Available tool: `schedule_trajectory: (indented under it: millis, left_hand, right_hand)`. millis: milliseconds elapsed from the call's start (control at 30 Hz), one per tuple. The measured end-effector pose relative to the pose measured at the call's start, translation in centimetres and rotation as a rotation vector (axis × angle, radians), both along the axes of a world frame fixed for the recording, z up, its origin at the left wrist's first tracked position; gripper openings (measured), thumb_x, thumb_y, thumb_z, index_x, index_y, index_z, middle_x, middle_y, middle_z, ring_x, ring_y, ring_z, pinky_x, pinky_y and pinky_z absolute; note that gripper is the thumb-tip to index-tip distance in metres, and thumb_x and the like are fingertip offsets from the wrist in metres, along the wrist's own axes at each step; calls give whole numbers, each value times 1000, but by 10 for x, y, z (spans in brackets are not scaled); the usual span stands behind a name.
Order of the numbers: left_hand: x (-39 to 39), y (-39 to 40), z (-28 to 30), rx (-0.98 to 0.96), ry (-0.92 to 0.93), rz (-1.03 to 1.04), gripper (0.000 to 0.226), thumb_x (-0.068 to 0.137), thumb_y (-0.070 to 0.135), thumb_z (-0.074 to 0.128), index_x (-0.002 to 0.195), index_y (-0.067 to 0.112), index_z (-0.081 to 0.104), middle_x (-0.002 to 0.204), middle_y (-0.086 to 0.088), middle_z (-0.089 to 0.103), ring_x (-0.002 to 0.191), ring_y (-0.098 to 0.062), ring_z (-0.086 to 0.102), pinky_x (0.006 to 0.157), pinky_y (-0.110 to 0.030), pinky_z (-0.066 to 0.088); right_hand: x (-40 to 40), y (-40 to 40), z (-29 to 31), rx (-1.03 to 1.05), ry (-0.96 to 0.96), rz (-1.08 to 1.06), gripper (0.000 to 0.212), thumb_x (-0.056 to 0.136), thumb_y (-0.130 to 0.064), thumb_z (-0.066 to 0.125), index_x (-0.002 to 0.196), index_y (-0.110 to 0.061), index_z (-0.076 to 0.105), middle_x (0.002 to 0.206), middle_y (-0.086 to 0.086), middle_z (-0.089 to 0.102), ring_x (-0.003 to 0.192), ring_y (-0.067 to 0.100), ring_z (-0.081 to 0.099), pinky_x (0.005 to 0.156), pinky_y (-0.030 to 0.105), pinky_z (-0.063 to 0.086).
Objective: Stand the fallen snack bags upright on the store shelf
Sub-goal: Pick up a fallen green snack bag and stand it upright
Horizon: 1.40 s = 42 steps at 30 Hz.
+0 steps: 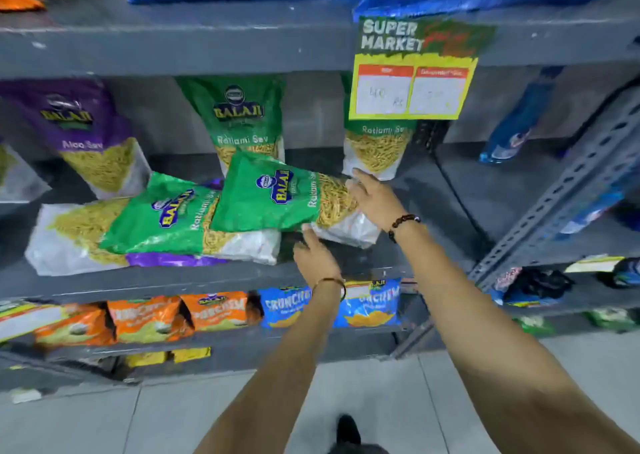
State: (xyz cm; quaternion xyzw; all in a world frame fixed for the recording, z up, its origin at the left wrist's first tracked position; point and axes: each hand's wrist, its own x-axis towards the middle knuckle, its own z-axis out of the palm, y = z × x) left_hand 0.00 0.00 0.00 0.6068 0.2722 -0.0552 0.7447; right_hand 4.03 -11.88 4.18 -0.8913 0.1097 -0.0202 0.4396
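On the grey middle shelf two green Ratlami Sev bags lie on their sides. The right fallen bag is raised off the shelf between my hands: my right hand presses its clear bottom end from above, and my left hand reaches under its lower edge. The left fallen bag rests flat on a fallen purple bag. Behind them stand two green bags upright and a purple Aloo Sev bag.
A yellow price sign hangs from the shelf above, over the right upright bag. Orange and blue chip packs fill the shelf below. A slotted steel upright bounds the bay on the right. Bare shelf lies right of my hands.
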Motion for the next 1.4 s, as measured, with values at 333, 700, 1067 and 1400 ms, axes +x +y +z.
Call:
schedule_trajectory:
  millis: [333,700,1067,1400]
  left_hand:
    - [20,-4,-11,-619,-38,31,57,94,44,38,144,21,25,155,-7,25,142,-25,25,118,-45,21]
    - [23,2,8,-556,-246,-194,44,94,49,33,128,24,47,122,2,60,112,-17,57,104,-42,41]
    - [-9,47,28,-498,-124,-507,40,93,50,36,98,25,68,117,-2,67,101,-23,64,93,-44,48]
    - [-81,95,51,-425,-69,-764,35,93,46,37,100,27,66,96,5,77,84,-13,73,72,-33,52]
  right_hand:
    - [48,-18,-6,-33,229,86,50,94,-46,34,128,-14,52,137,12,53,124,28,48,105,36,35]
    - [8,-43,8,427,50,-65,24,81,-16,65,105,-9,68,109,5,64,102,17,60,81,11,49]
    - [-91,-48,-7,767,327,298,68,49,-23,88,110,-10,60,107,4,70,100,20,66,90,33,53]
    - [-161,-14,27,674,531,502,103,16,-37,94,108,-13,53,134,20,49,110,30,58,95,39,49]
